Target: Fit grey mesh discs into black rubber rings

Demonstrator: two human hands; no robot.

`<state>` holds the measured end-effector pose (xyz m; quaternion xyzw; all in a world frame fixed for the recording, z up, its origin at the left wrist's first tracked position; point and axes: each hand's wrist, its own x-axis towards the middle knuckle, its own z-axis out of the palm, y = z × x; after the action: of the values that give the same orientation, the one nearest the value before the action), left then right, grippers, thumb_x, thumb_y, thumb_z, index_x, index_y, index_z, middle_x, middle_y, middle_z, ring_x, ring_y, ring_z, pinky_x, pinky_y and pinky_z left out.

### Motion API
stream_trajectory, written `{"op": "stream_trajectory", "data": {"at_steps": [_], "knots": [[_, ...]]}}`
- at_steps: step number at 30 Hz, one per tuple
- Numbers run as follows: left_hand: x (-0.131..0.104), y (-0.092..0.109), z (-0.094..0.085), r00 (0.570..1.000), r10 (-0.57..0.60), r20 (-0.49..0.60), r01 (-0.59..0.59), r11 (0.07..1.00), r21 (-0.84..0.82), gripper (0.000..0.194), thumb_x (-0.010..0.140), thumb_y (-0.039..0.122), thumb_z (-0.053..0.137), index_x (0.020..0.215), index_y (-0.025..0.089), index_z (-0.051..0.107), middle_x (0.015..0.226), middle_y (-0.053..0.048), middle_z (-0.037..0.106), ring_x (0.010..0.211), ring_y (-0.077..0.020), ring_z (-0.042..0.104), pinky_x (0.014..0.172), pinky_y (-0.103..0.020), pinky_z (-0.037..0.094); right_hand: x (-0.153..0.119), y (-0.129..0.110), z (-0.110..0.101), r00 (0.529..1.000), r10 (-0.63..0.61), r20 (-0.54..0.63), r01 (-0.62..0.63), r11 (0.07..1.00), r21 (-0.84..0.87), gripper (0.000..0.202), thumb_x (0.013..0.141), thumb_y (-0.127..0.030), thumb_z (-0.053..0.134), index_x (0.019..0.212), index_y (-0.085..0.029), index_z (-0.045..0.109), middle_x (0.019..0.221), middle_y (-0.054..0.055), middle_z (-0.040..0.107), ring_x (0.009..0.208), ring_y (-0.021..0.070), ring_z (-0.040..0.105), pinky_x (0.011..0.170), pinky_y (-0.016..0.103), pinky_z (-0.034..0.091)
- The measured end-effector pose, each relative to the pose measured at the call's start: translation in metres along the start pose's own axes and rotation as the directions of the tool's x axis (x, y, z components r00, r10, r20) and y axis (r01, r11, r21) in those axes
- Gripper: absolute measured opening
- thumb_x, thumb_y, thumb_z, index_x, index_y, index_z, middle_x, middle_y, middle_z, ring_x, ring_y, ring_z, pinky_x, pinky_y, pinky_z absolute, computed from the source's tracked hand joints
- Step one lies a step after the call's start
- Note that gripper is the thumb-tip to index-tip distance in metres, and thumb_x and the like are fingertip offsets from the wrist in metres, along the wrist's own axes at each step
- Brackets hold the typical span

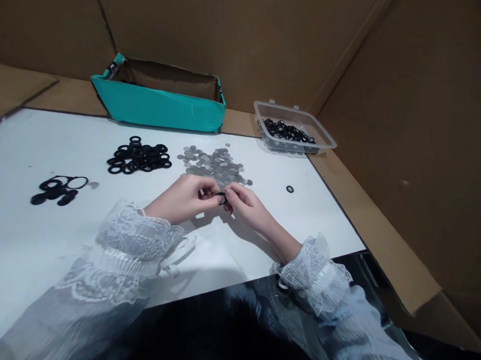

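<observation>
Between both hands, just above the white tabletop, is a small black ring [222, 198] with something pale inside it. My left hand [188, 197] pinches its left side with thumb and fingers. At its right side, my right hand [244, 201] also grips it, fingers closed. Right behind the hands lies a loose spread of small grey discs [213, 162]. A heap of black rings [139, 156] sits farther left. One black ring with a grey centre [290, 189] lies alone to the right of my right hand.
A teal open box [162, 106] stands at the back. A clear plastic container [298, 149] at the back right holds many black rings. At the left are several black pieces [54, 191] beside a grey disc [94, 185]. Cardboard walls [256, 43] surround the white table [320, 218].
</observation>
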<state>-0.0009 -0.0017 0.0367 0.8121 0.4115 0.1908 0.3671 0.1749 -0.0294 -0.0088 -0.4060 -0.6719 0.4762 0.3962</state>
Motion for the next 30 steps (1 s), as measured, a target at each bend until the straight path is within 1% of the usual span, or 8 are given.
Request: {"op": "stream_trajectory", "data": {"at_steps": [2, 7, 10, 12, 17, 23, 26, 30], "knots": [[0.000, 0.000, 0.000, 0.999, -0.031, -0.015, 0.031, 0.999, -0.032, 0.021, 0.076, 0.035, 0.055, 0.071, 0.017, 0.065, 0.058, 0.002, 0.058, 0.053, -0.0109, 0.047, 0.051, -0.022, 0.034, 0.000, 0.000, 0.000, 1.000, 0.003, 0.003, -0.003, 0.999, 0.051, 0.032, 0.091, -0.050, 0.043, 0.076, -0.022, 0.045, 0.066, -0.002, 0.050, 0.062, 0.0133, 0.049, 0.060, 0.027, 0.041], [0.000, -0.002, 0.002, 0.997, -0.061, 0.049, 0.063, 0.997, -0.035, 0.021, 0.075, 0.033, 0.054, 0.069, 0.017, 0.065, 0.056, 0.002, 0.057, 0.052, -0.0107, 0.047, 0.049, -0.021, 0.033, -0.002, -0.003, -0.001, 1.000, -0.005, 0.025, 0.008, 0.996, -0.088, 0.029, 0.091, -0.042, 0.045, 0.072, -0.020, 0.048, 0.064, -0.002, 0.051, 0.061, 0.0123, 0.048, 0.059, 0.026, 0.038], [0.000, -0.002, 0.002, 0.997, -0.053, 0.055, 0.055, 0.998, -0.029, 0.022, 0.075, 0.034, 0.053, 0.069, 0.017, 0.065, 0.055, 0.002, 0.055, 0.051, -0.0107, 0.046, 0.048, -0.022, 0.032, -0.002, -0.005, -0.004, 0.999, -0.017, 0.040, 0.022, 0.994, -0.108, 0.030, 0.091, -0.043, 0.046, 0.072, -0.020, 0.049, 0.063, -0.002, 0.052, 0.060, 0.0118, 0.048, 0.058, 0.026, 0.037], [-0.001, 0.001, 0.001, 0.999, -0.038, 0.028, 0.040, 0.997, -0.058, 0.021, 0.074, 0.033, 0.054, 0.069, 0.016, 0.065, 0.054, 0.002, 0.055, 0.051, -0.0103, 0.044, 0.048, -0.022, 0.032, -0.001, -0.006, -0.005, 0.999, -0.028, 0.034, 0.030, 0.998, -0.062, 0.034, 0.090, -0.047, 0.048, 0.071, -0.020, 0.050, 0.062, -0.002, 0.052, 0.058, 0.0117, 0.048, 0.058, 0.026, 0.037], [-0.003, 0.006, 0.003, 0.989, -0.008, -0.146, -0.023, 0.977, -0.211, 0.019, 0.072, 0.033, 0.057, 0.064, 0.016, 0.060, 0.056, 0.001, 0.055, 0.054, -0.0100, 0.047, 0.050, -0.021, 0.035, -0.003, -0.007, -0.002, 0.997, -0.019, -0.068, 0.023, 0.997, 0.068, 0.043, 0.082, -0.062, 0.054, 0.075, -0.020, 0.052, 0.062, -0.001, 0.053, 0.058, 0.0127, 0.051, 0.058, 0.028, 0.040], [-0.002, 0.002, 0.016, 0.979, -0.047, -0.198, -0.021, 0.945, -0.326, 0.020, 0.075, 0.034, 0.056, 0.067, 0.016, 0.058, 0.056, 0.001, 0.053, 0.053, -0.0107, 0.048, 0.050, -0.022, 0.038, -0.003, -0.003, 0.007, 0.991, 0.004, -0.135, 0.014, 0.991, 0.131, 0.044, 0.082, -0.064, 0.054, 0.075, -0.021, 0.049, 0.063, -0.002, 0.051, 0.061, 0.0130, 0.051, 0.059, 0.028, 0.042], [-0.001, 0.000, 0.017, 0.981, -0.047, -0.187, -0.008, 0.959, -0.284, 0.020, 0.077, 0.034, 0.054, 0.068, 0.017, 0.057, 0.056, 0.001, 0.055, 0.053, -0.0113, 0.049, 0.050, -0.023, 0.038, -0.001, -0.001, 0.009, 0.991, 0.022, -0.134, -0.006, 0.993, 0.115, 0.037, 0.086, -0.057, 0.051, 0.075, -0.021, 0.049, 0.062, -0.002, 0.051, 0.061, 0.0131, 0.050, 0.060, 0.028, 0.042], [0.001, -0.003, 0.011, 0.992, -0.032, -0.118, 0.021, 0.995, -0.096, 0.017, 0.075, 0.033, 0.054, 0.071, 0.017, 0.059, 0.058, 0.001, 0.058, 0.055, -0.0120, 0.051, 0.052, -0.022, 0.038, -0.001, 0.001, 0.006, 0.990, -0.003, -0.139, 0.001, 1.000, -0.014, 0.025, 0.088, -0.040, 0.050, 0.072, -0.020, 0.048, 0.061, -0.003, 0.047, 0.059, 0.0124, 0.044, 0.058, 0.026, 0.036]]}}
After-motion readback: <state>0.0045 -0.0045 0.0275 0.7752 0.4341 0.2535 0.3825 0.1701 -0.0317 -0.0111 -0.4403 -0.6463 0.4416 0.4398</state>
